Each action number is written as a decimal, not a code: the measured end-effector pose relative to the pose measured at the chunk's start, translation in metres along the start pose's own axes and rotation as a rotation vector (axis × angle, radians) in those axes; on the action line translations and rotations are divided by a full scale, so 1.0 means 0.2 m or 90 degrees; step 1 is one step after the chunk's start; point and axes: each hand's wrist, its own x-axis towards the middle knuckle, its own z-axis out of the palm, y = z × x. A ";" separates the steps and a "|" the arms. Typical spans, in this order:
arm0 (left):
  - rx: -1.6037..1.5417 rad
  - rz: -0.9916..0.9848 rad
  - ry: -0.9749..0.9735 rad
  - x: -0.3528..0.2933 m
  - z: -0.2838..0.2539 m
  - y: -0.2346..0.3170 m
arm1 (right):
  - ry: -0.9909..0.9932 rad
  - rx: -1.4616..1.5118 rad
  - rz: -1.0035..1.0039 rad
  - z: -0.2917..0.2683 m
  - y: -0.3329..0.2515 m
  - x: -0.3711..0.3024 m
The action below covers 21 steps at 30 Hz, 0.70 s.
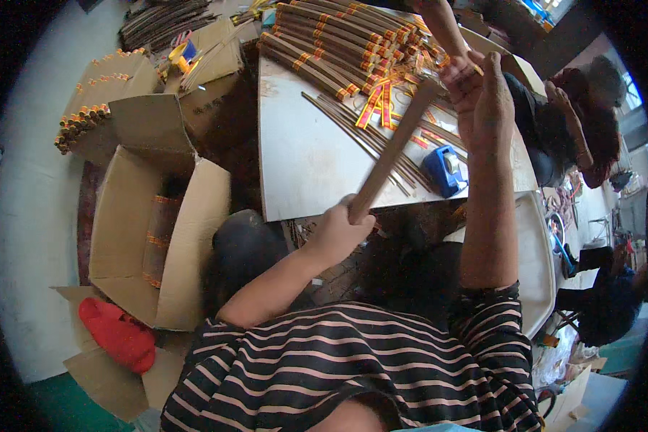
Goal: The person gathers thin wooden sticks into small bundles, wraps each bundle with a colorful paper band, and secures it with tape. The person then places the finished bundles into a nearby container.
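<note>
My left hand [338, 234] is closed round the lower end of a brown bundle of sticks [390, 158], which slants up to the right over the table's near edge. Its outline is slightly blurred, so single sticks do not show. My right hand [486, 104] is raised beside the bundle's upper end, palm turned in and fingers stretched out. Beneath the bundle, several loose thin brown sticks [371, 147] lie on the white table [295, 165]. Red and yellow paper strips [387, 106] are near them. A blue tape dispenser [445, 171] stands at the table's near right.
Banded stick bundles [331, 43] are piled at the table's far side. An open cardboard box [126, 237] with bundles inside stands at left, a red cloth [119, 335] by it. Another person's forearm [439, 27] reaches in from the top; a seated person [583, 122] is at right.
</note>
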 end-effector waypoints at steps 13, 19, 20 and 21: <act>-0.407 -0.197 0.024 0.12 -0.25 -0.01 | -0.215 -1.032 0.217 -0.44 1.01 0.42; -0.443 -0.202 0.037 0.15 -0.25 -0.04 | -0.201 -0.852 0.304 -0.56 1.02 0.49; -0.446 -0.201 0.049 0.14 -0.26 -0.04 | -0.241 -0.750 0.315 -0.48 0.95 0.47; -0.446 -0.200 0.050 0.13 -0.26 -0.04 | -0.251 -0.690 0.326 -0.47 0.91 0.46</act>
